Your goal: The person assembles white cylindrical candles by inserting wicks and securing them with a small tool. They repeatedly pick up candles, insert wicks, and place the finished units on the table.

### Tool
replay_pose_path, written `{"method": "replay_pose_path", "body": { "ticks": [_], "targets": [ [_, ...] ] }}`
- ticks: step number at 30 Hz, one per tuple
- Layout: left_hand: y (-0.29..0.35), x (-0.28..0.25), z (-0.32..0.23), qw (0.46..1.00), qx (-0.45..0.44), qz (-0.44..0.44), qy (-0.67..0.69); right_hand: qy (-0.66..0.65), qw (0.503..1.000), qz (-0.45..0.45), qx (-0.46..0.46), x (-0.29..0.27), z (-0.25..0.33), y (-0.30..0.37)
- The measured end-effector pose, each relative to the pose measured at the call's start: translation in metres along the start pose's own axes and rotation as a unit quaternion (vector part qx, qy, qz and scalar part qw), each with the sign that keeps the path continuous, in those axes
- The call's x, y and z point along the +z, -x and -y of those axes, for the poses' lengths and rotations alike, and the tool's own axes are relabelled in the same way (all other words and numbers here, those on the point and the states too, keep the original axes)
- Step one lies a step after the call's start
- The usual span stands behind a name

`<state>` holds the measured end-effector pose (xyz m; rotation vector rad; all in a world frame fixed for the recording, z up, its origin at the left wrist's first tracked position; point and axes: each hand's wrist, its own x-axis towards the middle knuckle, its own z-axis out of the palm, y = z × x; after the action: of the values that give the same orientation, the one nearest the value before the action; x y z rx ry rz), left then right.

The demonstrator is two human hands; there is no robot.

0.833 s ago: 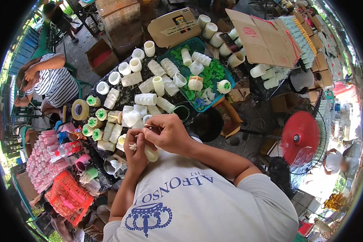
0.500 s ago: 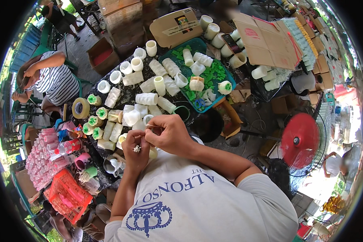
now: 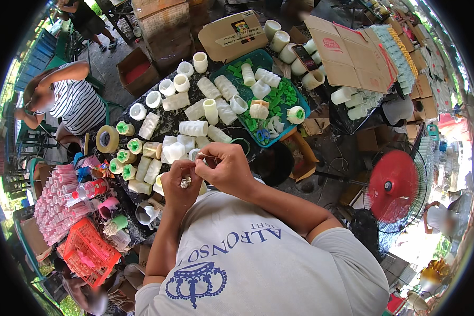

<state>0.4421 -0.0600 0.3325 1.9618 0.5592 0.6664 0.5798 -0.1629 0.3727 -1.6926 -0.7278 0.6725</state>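
Hands meet low over the near edge of the tabletop (image 3: 168,122), right above the person's chest, and much of what they hold is covered. The left hand (image 3: 180,185) has its grip curled around a small pale candle piece (image 3: 201,188), of which only a cream sliver shows past the knuckles; a little silvery bit sits against the fingers, too small to make out. The right hand (image 3: 227,167) has its grip pinched narrow on a thin wick-like strand (image 3: 208,156) that runs roughly sideways, from the right fingertips leftward toward the left hand. Which way the candle piece's long axis lies I cannot tell, since the palm hides nearly all of it.

Just beyond the hands lie white moulded candles (image 3: 194,128), some upright, some on their sides, scattered across the dark tabletop. Farther out sits a teal tray (image 3: 295,95) with green pieces and more white candles in it. A roll of tape (image 3: 107,139) lies at the left edge, with green-topped cups (image 3: 124,128) beside it. Lower left, an orange basket (image 3: 87,252) and rows of pink tubes (image 3: 58,203) are partly cut off by the dark rim. A red fan (image 3: 392,185) stands on the right. Another person in a striped shirt (image 3: 79,104) bends at the far left, face blurred.
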Motion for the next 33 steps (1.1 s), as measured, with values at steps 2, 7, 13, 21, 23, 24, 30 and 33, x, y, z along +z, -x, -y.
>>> {"method": "replay_pose_path", "body": {
  "ticks": [2,7,13,21,23,24,30,33],
  "targets": [
    [0.001,0.002,0.0,1.0,0.005,-0.003,-0.004,-0.009,1.0,-0.001,0.004,0.001,-0.004,0.0],
    [0.0,0.003,0.0,0.998,0.034,-0.02,-0.046,-0.028,1.0,-0.008,0.011,0.004,-0.008,0.0],
    [0.0,0.0,-0.001,0.998,-0.001,-0.015,-0.06,-0.023,1.0,0.0,0.015,0.005,-0.007,-0.001],
    [-0.002,-0.002,0.002,0.993,-0.091,0.009,0.068,-0.036,0.998,0.049,0.007,0.001,-0.006,-0.002],
    [-0.004,-0.009,-0.005,0.988,-0.114,0.03,0.099,-0.031,0.997,0.074,0.002,-0.012,-0.008,-0.003],
    [-0.004,-0.012,-0.007,0.985,-0.124,0.042,0.116,-0.043,0.997,0.062,-0.007,-0.016,-0.008,-0.005],
    [-0.003,-0.015,-0.004,0.973,-0.138,0.021,0.181,-0.046,0.994,0.098,-0.023,-0.027,-0.023,-0.003],
    [-0.004,-0.019,-0.005,0.971,-0.13,0.053,0.195,0.029,0.982,0.17,-0.073,-0.029,-0.012,-0.004]
  ]
}}
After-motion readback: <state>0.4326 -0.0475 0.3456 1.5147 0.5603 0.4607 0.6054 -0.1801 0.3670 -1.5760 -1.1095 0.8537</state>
